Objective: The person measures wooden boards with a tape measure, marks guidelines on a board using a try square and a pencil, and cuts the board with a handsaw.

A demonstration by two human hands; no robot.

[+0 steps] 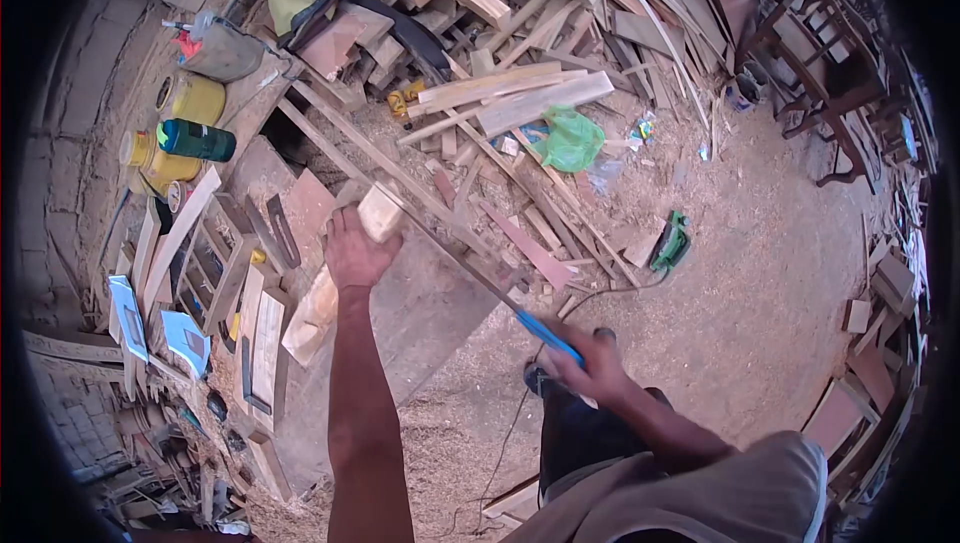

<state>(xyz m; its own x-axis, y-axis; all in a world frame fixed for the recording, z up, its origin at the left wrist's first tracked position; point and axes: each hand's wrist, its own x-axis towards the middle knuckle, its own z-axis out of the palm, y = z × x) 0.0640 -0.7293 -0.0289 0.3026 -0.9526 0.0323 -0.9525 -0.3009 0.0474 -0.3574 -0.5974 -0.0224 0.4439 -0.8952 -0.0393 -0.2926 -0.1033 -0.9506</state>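
My left hand [360,253] presses on a pale wooden block [381,211] at the edge of the workbench, fingers bent over it. In my right hand [592,368] is a handsaw [470,271] with a blue grip, its long thin blade seen nearly edge-on. The blade runs up and left to the block's right side; whether its teeth are in the wood I cannot tell. Beside my left wrist lies a longer, roughly shaped piece of wood [312,318] on the bench top [400,323].
Scrap boards [545,103] and offcuts heap up beyond the bench, with a green plastic bag [572,138] among them. A green power tool [670,243] with a cord lies on the sawdust-covered floor. Bottles [195,140] and wooden frames line the left; a wooden chair [830,83] stands far right.
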